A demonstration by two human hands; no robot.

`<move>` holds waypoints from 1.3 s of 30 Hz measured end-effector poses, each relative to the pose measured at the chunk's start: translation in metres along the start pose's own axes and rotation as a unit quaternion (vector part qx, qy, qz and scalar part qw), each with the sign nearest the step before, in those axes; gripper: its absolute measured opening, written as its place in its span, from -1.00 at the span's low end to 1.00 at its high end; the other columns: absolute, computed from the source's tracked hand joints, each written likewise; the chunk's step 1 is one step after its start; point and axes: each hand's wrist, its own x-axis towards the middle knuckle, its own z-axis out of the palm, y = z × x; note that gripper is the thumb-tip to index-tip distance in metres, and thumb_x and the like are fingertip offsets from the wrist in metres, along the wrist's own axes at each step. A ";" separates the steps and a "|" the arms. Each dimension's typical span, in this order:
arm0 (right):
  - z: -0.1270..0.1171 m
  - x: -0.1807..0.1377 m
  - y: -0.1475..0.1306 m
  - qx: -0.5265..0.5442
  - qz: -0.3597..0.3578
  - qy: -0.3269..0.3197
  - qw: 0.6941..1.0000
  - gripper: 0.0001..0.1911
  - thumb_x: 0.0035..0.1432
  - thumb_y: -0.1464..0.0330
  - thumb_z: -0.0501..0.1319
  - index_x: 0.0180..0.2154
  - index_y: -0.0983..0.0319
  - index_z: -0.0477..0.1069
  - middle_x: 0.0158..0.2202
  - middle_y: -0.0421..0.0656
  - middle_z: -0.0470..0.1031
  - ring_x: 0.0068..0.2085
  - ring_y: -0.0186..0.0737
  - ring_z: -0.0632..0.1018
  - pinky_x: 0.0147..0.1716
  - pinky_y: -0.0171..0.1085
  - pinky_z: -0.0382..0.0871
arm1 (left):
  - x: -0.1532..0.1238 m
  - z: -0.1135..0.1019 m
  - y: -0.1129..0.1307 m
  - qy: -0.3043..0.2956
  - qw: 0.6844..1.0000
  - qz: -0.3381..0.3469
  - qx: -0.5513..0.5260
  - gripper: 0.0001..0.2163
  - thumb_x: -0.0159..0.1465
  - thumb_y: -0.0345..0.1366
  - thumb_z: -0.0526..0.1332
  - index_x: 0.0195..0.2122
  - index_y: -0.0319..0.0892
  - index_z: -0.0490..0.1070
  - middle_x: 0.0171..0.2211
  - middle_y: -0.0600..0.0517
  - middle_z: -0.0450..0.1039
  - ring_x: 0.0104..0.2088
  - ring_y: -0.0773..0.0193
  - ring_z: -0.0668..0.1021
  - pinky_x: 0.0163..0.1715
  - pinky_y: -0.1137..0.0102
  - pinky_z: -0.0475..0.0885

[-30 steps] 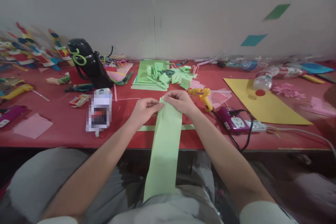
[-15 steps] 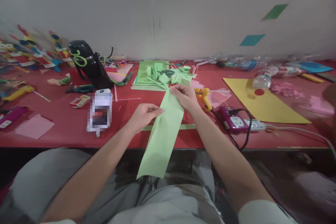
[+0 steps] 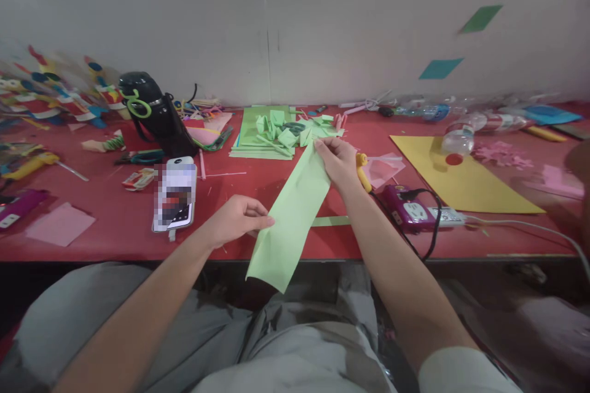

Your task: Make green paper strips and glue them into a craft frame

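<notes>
A wide light-green paper strip (image 3: 292,215) slants between my hands, its lower end hanging past the table's front edge. My right hand (image 3: 338,163) pinches its upper end between thumb and fingers. Lower down, my left hand (image 3: 242,220) closes on the strip's left edge, thumb on top; the other fingertips are partly behind the paper. A narrow green paper strip (image 3: 332,221) lies on the red table (image 3: 221,190), partly covered by the held sheet. Beyond my hands, folded green paper pieces (image 3: 279,129) sit on a stack of green sheets (image 3: 242,151).
Right of my right hand are a yellow glue gun (image 3: 363,175), a purple power strip (image 3: 412,209) with cables, yellow paper (image 3: 474,184) and plastic bottles (image 3: 458,140). On the left stand a phone (image 3: 176,193), a black flask (image 3: 154,113) and pliers (image 3: 142,156).
My left hand has slid down and left along the paper's edge. The right hand has moved slightly right and up, and the sheet now slants more, its lower end raised.
</notes>
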 end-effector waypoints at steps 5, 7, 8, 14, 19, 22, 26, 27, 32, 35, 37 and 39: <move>-0.002 0.001 -0.007 0.009 -0.025 0.050 0.998 -0.56 0.00 -0.07 0.28 -0.36 0.18 0.43 -0.45 -0.17 0.40 -0.43 -0.26 0.37 -0.48 -0.27 0.23 | 0.006 -0.016 -0.007 -0.016 1.000 0.001 0.021 -0.72 -0.06 -0.20 0.53 -0.41 -0.19 0.52 -0.50 0.03 0.56 -0.49 0.30 0.56 -0.46 0.44 0.48; -0.003 0.000 -0.011 0.017 -0.036 0.067 0.997 -0.58 0.01 -0.05 0.29 -0.36 0.18 0.42 -0.43 -0.17 0.41 -0.40 -0.25 0.40 -0.45 -0.26 0.26 | 0.008 -0.023 -0.009 -0.012 0.999 0.010 0.037 -0.73 -0.05 -0.20 0.53 -0.40 -0.18 0.54 -0.49 0.03 0.57 -0.48 0.31 0.56 -0.46 0.46 0.46; -0.003 -0.001 -0.013 0.018 -0.039 0.075 0.996 -0.59 0.02 -0.04 0.29 -0.36 0.18 0.42 -0.42 -0.16 0.42 -0.39 -0.24 0.41 -0.43 -0.26 0.28 | 0.008 -0.026 -0.010 -0.012 0.999 0.015 0.046 -0.74 -0.05 -0.20 0.52 -0.40 -0.18 0.55 -0.49 0.03 0.57 -0.48 0.31 0.56 -0.47 0.47 0.45; -0.007 0.001 -0.013 0.023 -0.061 0.107 0.992 -0.60 0.06 -0.04 0.29 -0.37 0.18 0.42 -0.42 -0.17 0.41 -0.35 -0.22 0.44 -0.38 -0.24 0.31 | 0.003 -0.038 -0.002 -0.011 0.994 0.042 0.102 -0.76 0.04 -0.11 0.45 -0.40 -0.18 0.63 -0.46 -0.03 0.58 -0.52 0.29 0.51 -0.55 0.46 0.38; -0.013 0.009 -0.004 0.035 -0.088 0.140 0.986 -0.57 0.07 -0.07 0.29 -0.35 0.18 0.44 -0.45 -0.19 0.40 -0.39 -0.24 0.43 -0.40 -0.25 0.31 | 0.000 -0.043 0.002 -0.006 0.988 0.057 0.144 -0.75 0.10 -0.08 0.40 -0.45 -0.19 0.57 -0.56 0.03 0.47 -0.58 0.35 0.42 -0.58 0.48 0.30; -0.013 0.011 -0.001 0.031 -0.106 0.148 0.983 -0.54 0.07 -0.09 0.28 -0.36 0.19 0.45 -0.46 -0.21 0.41 -0.42 -0.29 0.42 -0.42 -0.27 0.31 | 0.000 -0.044 0.003 0.003 0.986 0.055 0.159 -0.75 0.11 -0.09 0.39 -0.44 -0.19 0.51 -0.56 0.08 0.45 -0.56 0.37 0.42 -0.56 0.49 0.30; -0.013 0.012 0.001 0.040 -0.124 0.151 0.980 -0.53 0.05 -0.09 0.31 -0.37 0.20 0.46 -0.49 -0.25 0.39 -0.46 -0.34 0.39 -0.45 -0.30 0.29 | -0.001 -0.044 0.005 0.019 0.983 0.058 0.175 -0.75 0.13 -0.10 0.38 -0.42 -0.20 0.49 -0.55 0.10 0.45 -0.53 0.37 0.42 -0.53 0.49 0.30; -0.013 0.012 0.001 0.040 -0.124 0.149 0.980 -0.54 0.05 -0.09 0.31 -0.38 0.20 0.46 -0.49 -0.25 0.39 -0.46 -0.34 0.39 -0.45 -0.30 0.29 | -0.001 -0.044 0.005 0.022 0.982 0.058 0.178 -0.75 0.12 -0.10 0.38 -0.42 -0.20 0.49 -0.55 0.10 0.45 -0.53 0.37 0.42 -0.52 0.49 0.30; -0.014 0.012 0.001 0.038 -0.117 0.146 0.982 -0.56 0.06 -0.06 0.32 -0.39 0.19 0.46 -0.49 -0.25 0.39 -0.47 -0.34 0.39 -0.46 -0.30 0.29 | 0.000 -0.045 0.005 0.045 0.978 0.066 0.192 -0.75 0.09 -0.10 0.39 -0.44 -0.20 0.51 -0.53 0.08 0.49 -0.50 0.34 0.46 -0.50 0.47 0.33; -0.013 0.012 0.001 0.053 -0.114 0.146 0.981 -0.58 0.05 -0.04 0.33 -0.39 0.20 0.46 -0.50 -0.26 0.38 -0.47 -0.35 0.38 -0.45 -0.31 0.29 | 0.001 -0.048 0.003 0.055 0.977 0.073 0.193 -0.74 0.09 -0.07 0.40 -0.41 -0.19 0.55 -0.50 0.05 0.53 -0.46 0.31 0.50 -0.46 0.46 0.36; -0.013 0.012 0.001 0.058 -0.110 0.143 0.982 -0.58 0.06 -0.03 0.33 -0.38 0.20 0.47 -0.49 -0.25 0.39 -0.46 -0.35 0.40 -0.44 -0.31 0.31 | 0.002 -0.051 0.002 0.055 0.975 0.079 0.198 -0.73 0.10 -0.06 0.40 -0.37 -0.18 0.58 -0.45 0.04 0.57 -0.42 0.28 0.53 -0.43 0.45 0.39; -0.014 0.013 0.002 0.061 -0.108 0.141 0.982 -0.60 0.08 -0.02 0.32 -0.37 0.20 0.47 -0.48 -0.25 0.40 -0.45 -0.34 0.41 -0.44 -0.31 0.32 | 0.002 -0.053 0.001 0.047 0.974 0.089 0.205 -0.74 0.14 -0.06 0.37 -0.35 -0.17 0.59 -0.40 0.03 0.60 -0.38 0.26 0.55 -0.38 0.44 0.41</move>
